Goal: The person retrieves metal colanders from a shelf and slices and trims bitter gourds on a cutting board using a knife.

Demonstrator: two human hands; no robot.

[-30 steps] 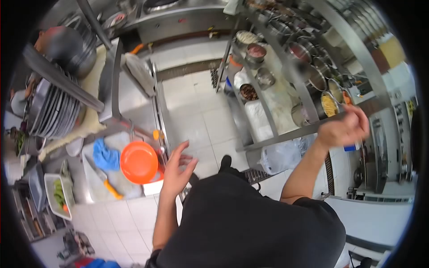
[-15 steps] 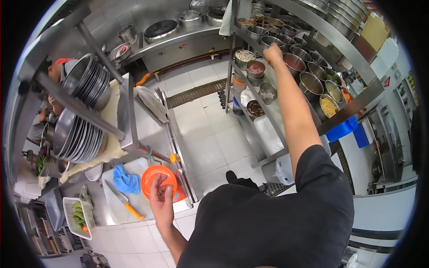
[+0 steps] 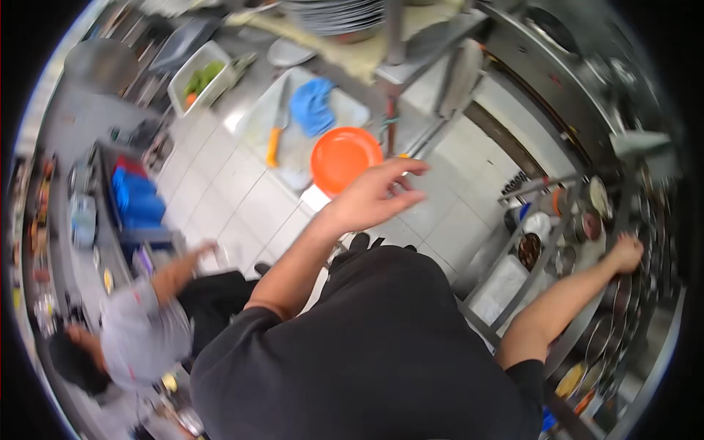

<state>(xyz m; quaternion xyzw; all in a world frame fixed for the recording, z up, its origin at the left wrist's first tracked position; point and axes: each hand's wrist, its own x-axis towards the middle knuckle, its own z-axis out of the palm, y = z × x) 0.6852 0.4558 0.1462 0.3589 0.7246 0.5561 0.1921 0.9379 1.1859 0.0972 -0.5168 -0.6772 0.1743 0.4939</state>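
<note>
My left hand (image 3: 381, 194) is held out over the near edge of an orange bowl (image 3: 345, 158), its fingers apart and nothing in them. The bowl rests at the corner of a white cutting board (image 3: 253, 121), beside a blue cloth (image 3: 312, 106) and a knife with a yellow handle (image 3: 273, 147). Far to the right, my right hand (image 3: 625, 253) reaches to the rack of metal pots (image 3: 595, 337). Its fingers are curled, and what they may hold is hidden by blur.
A co-worker in a grey shirt (image 3: 143, 330) stands at the lower left, one arm stretched out. A white bin of green vegetables (image 3: 209, 48) is at the upper left. Stacked plates (image 3: 337, 16) stand at the top. White floor tiles (image 3: 227, 172) lie between the counters.
The view has swung left, bringing the co-worker into sight. My right hand stays extended at the pot rack. My left hand's fingers have spread near the orange bowl.
</note>
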